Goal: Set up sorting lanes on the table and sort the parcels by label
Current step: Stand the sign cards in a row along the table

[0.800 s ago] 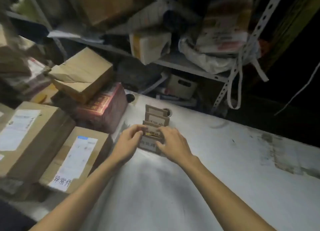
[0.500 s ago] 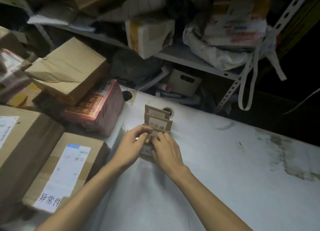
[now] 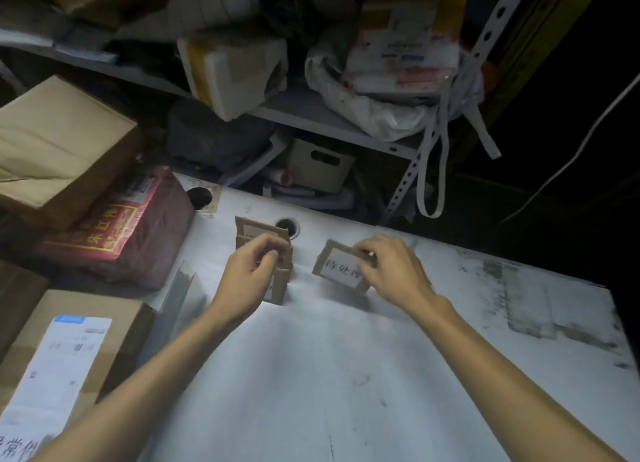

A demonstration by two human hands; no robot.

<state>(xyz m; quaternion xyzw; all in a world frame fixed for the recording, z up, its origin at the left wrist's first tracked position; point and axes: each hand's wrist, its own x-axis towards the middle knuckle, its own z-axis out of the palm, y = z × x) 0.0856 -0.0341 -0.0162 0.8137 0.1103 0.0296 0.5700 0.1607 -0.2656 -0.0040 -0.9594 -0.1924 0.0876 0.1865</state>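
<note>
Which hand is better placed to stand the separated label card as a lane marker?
Right: the right hand pinches the label card, apart from the stack, which the left hand holds.

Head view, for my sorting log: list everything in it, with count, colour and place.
table: one, white, centre
card stack: at least three cards, brown, near the table's far edge
label card: one, brown with a white label, right of the stack
red parcel: one, left of the stack
brown boxes: at least three, left side
shelf: one, grey, behind the table
white bag: one, on the shelf
beige bin: one, under the shelf
left hand: grips the card stack
right hand: pinches the label card
</note>
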